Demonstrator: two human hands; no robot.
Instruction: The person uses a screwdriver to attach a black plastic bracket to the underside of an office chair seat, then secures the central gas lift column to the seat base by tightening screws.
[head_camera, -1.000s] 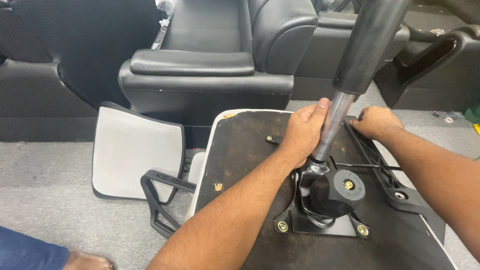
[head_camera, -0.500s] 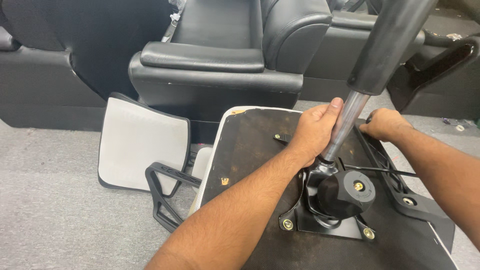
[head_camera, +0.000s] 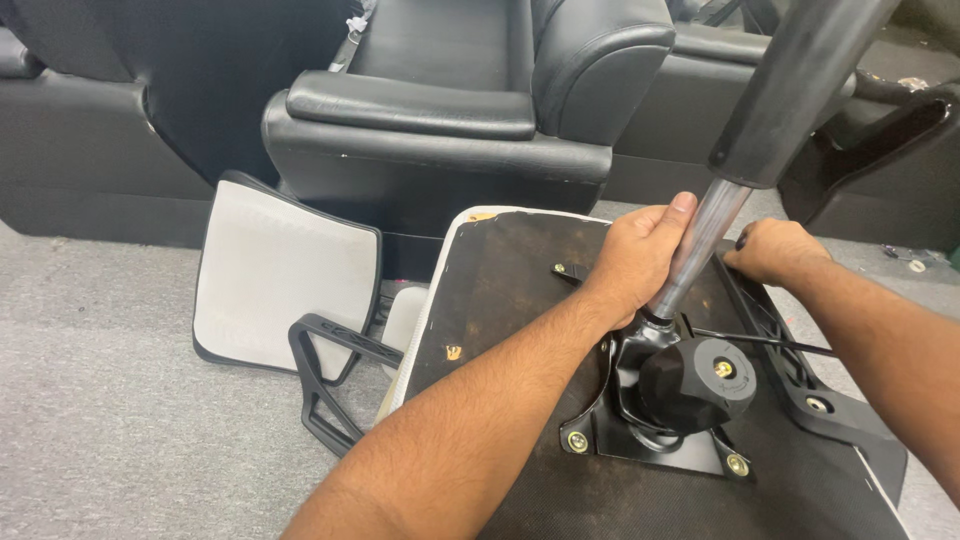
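As hands (head_camera: 640, 255) grip shaft (head_camera: 695, 250), seat (head_camera: 500, 300) inverted

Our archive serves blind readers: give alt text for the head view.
A left hand grips the shiny gas-lift cylinder standing on an upturned office chair seat; the right hand rests on a black armrest bracket. Black leather seats stand behind.

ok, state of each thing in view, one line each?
Seat base: upside down, underside facing up.
Gas cylinder: standing in the mechanism, tilted.
Mechanism plate: on the seat underside, screws visible at its corners.
Left hand: wrapped around the cylinder's chrome shaft.
Right hand: resting on the armrest bracket.
Backrest: detached, leaning against a black armchair.
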